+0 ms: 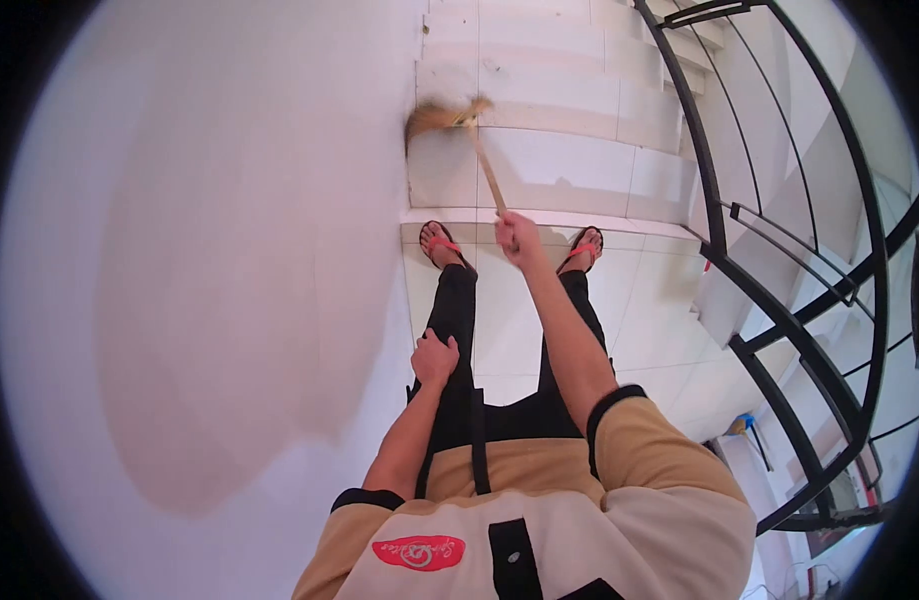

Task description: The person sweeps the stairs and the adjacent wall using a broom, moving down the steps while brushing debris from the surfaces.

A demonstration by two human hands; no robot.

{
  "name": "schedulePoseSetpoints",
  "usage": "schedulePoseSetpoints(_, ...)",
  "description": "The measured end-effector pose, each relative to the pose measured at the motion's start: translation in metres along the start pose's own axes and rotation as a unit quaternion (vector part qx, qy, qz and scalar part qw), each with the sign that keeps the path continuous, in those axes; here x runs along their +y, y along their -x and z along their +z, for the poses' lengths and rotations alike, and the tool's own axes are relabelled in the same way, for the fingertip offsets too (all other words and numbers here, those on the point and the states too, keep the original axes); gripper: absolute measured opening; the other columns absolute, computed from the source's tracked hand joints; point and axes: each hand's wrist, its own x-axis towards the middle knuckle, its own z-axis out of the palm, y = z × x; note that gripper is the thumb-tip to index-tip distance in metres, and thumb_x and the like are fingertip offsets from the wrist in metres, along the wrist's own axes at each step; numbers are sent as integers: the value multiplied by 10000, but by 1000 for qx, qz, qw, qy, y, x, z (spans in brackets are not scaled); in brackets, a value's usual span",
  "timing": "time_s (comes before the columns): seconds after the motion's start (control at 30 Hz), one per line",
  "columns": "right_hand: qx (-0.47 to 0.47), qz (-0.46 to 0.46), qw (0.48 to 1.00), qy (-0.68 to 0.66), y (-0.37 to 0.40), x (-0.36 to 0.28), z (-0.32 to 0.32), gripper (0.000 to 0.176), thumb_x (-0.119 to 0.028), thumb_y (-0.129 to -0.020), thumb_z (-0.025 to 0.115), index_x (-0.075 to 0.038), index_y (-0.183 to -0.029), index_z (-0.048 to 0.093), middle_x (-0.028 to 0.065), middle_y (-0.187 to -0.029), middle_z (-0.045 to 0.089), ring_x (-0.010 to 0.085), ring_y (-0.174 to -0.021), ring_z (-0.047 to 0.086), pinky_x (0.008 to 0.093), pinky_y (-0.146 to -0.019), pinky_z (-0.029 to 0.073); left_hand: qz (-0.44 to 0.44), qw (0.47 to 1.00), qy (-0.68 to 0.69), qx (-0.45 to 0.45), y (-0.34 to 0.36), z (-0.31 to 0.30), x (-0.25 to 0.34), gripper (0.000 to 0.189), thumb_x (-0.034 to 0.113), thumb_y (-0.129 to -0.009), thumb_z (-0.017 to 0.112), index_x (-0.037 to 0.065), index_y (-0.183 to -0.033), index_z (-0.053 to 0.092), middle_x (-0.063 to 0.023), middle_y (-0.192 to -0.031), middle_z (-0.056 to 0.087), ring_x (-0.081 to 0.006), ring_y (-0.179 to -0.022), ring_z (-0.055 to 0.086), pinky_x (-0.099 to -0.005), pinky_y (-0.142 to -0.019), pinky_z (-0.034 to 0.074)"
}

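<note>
My right hand [519, 238] is closed around the pale handle of a broom [490, 178]. The handle slants up and to the left, away from my body. Its brown bristles [434, 118] are blurred and lie on a white tiled stair step, close against the wall. My left hand [435, 358] rests on my left leg just above the knee, thumb and fingers apart, with nothing held; some of its fingertips are hard to make out. Both my feet, in red-strapped sandals [441, 243], stand on the tiled floor at the edge of the steps.
A white wall [229, 250] runs along my left side. Tiled steps [564, 170] lie ahead. On the right, a black metal railing [714, 190] curves beside the stairs, with a lower area visible through its bars.
</note>
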Motion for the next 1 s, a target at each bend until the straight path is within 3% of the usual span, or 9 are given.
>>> schedulePoseSetpoints(0.2,235,-239,892,302,103,92,12,250,-116,-787,449,47,-975,472,140,-630,518,221,-490,548,346,-428,430,9,1000,7,2,-5,-1,-2,403,354,-746,532,6,-942,476,-203,-850,552,-326,-759,583,-397,-667,467)
schedulePoseSetpoints(0.3,66,-2,962,264,73,64,37,232,-119,-760,474,67,-898,452,120,-590,492,199,-484,533,317,-426,426,10,1000,11,3,-4,-4,-2,401,353,-744,534,8,-939,475,-204,-850,553,-330,-764,581,-396,-671,465)
schedulePoseSetpoints(0.4,-210,207,829,-475,-29,43,6,88,-87,-800,443,-16,-754,467,7,-599,425,79,-407,358,187,-352,277,8,1000,12,2,-3,1,-3,405,353,-745,533,7,-946,473,-200,-850,555,-330,-772,579,-399,-674,463)
schedulePoseSetpoints(0.53,10,-2,998,-60,31,4,-49,234,-163,-818,509,-65,-1027,473,3,-639,447,66,-415,359,203,-349,306,10,1000,2,2,-3,2,-4,414,353,-750,525,4,-966,470,-197,-859,555,-328,-781,576,-400,-681,459)
schedulePoseSetpoints(0.6,145,-349,877,296,51,4,-98,336,-143,-810,488,-38,-1120,414,132,-822,580,255,-636,570,363,-555,455,20,1000,-4,2,-3,3,-4,419,354,-754,519,4,-978,471,-198,-868,555,-327,-785,575,-401,-687,457)
schedulePoseSetpoints(0.77,273,-211,854,391,55,-18,-127,287,-184,-819,450,34,-1004,462,256,-908,544,404,-860,521,438,-715,430,4,1000,-10,-18,-3,-6,7,460,379,-754,506,-1,-1013,477,-198,-895,567,-341,-838,563,-408,-748,440)
schedulePoseSetpoints(0.87,301,-201,890,277,-94,44,-168,216,-155,-805,477,48,-877,499,158,-713,545,286,-627,522,370,-535,414,0,999,-29,-16,-3,-9,14,462,383,-755,504,6,-1021,476,-194,-894,568,-336,-841,562,-405,-752,439)
schedulePoseSetpoints(0.93,-15,2,977,-213,-120,17,-177,182,-113,-788,520,58,-843,494,63,-658,512,121,-420,431,246,-366,358,8,999,-43,-10,0,-9,21,462,387,-755,503,11,-1022,477,-196,-893,566,-337,-828,563,-410,-739,441)
schedulePoseSetpoints(1.0,-26,-4,984,-176,-88,-16,-191,198,-128,-793,518,26,-918,514,52,-645,508,116,-430,428,251,-375,357,6,998,-60,-9,3,-10,28,463,387,-754,504,10,-1022,477,-197,-893,565,-337,-824,564,-413,-732,442)
